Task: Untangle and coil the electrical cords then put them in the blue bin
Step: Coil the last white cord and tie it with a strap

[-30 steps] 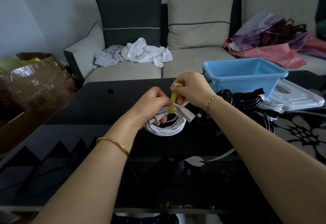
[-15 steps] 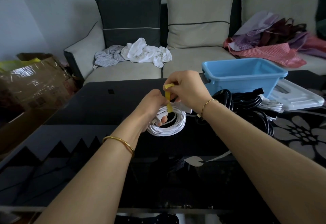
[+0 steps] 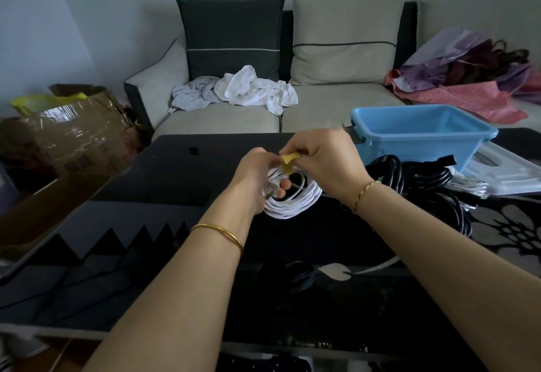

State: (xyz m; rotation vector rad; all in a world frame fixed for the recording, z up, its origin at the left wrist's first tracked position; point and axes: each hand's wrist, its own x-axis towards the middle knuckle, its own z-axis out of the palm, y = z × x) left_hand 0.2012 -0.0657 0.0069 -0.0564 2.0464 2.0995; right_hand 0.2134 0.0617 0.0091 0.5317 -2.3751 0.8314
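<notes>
A coiled white cord is held just above the black glass table. My left hand grips the coil's upper left side, fingers curled through it. A yellow strap wraps the top of the coil, and my right hand pinches its free end. The blue bin stands at the right of the table, with nothing visible inside. A tangle of black cords lies in front of the bin, right of my right wrist.
A white lid lies right of the bin with white cords beside it. Behind the table is a sofa with crumpled clothes and fabric bags. Cardboard boxes stand at the left.
My right hand has drawn the yellow strap leftward and lower over the top of the coil, folding it round the loops. Both hands have come closer together; the coil stays in my left hand.
</notes>
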